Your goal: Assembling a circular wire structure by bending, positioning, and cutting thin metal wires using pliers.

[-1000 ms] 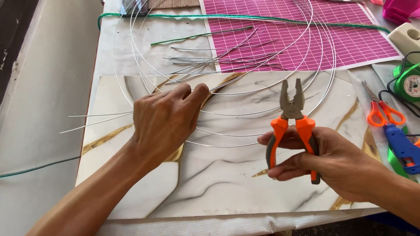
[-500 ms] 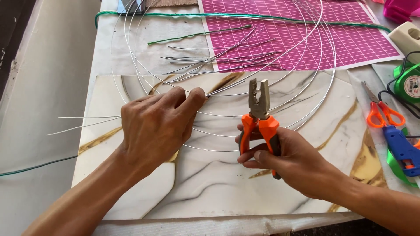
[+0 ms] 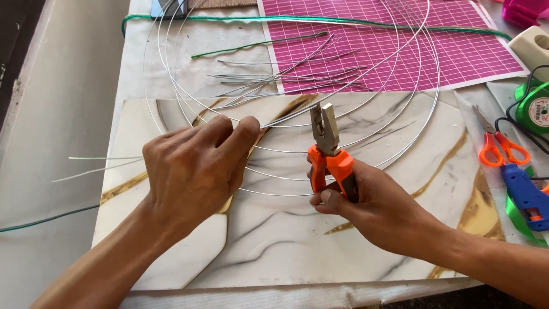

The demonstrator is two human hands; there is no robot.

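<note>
My left hand pinches a bundle of thin silver wires between thumb and forefinger, over a marble-patterned board. The wire ends stick out to the left of that hand. My right hand grips orange-handled pliers, jaws pointing up and touching the wire just right of my left fingers. Large loops of coiled silver wire lie across the board and the pink cutting mat.
Cut wire pieces lie near the mat's left edge. A green wire runs along the back. Orange scissors, a blue tool, green tape rolls and a white object sit at the right.
My right hand has carried the pliers leftward, from the right of the board to the wires by my left fingers. My left hand has stayed on the wires, shifting slightly.
</note>
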